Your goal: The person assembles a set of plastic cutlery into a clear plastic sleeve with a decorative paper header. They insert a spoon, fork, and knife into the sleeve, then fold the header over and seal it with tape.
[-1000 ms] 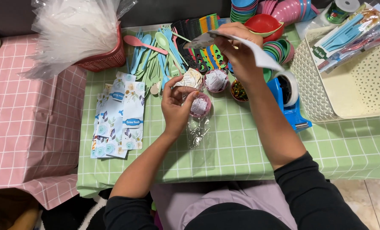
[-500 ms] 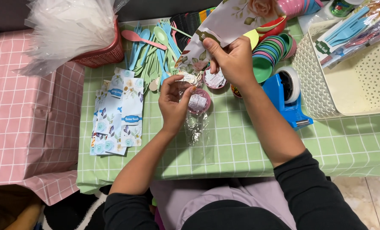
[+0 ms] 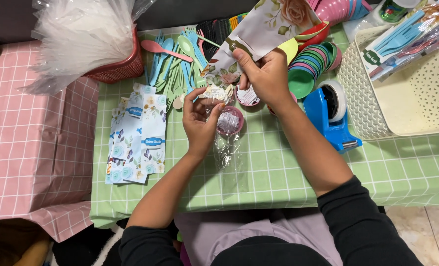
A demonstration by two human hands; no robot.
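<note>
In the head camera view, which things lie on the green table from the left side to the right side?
Flowered paper cards → left hand → right hand → blue tape dispenser → cream perforated basket.

The left hand (image 3: pixel 199 120) pinches the neck of a clear plastic bag (image 3: pixel 229 152) holding a small pink bowl (image 3: pixel 229 120) over the green checked bench (image 3: pixel 288 167). The right hand (image 3: pixel 263 76) grips a floral paper card (image 3: pixel 268 24) above it. Beside the right forearm stands a blue tape dispenser (image 3: pixel 332 120); floral cards (image 3: pixel 138 133) lie left of the left hand.
</note>
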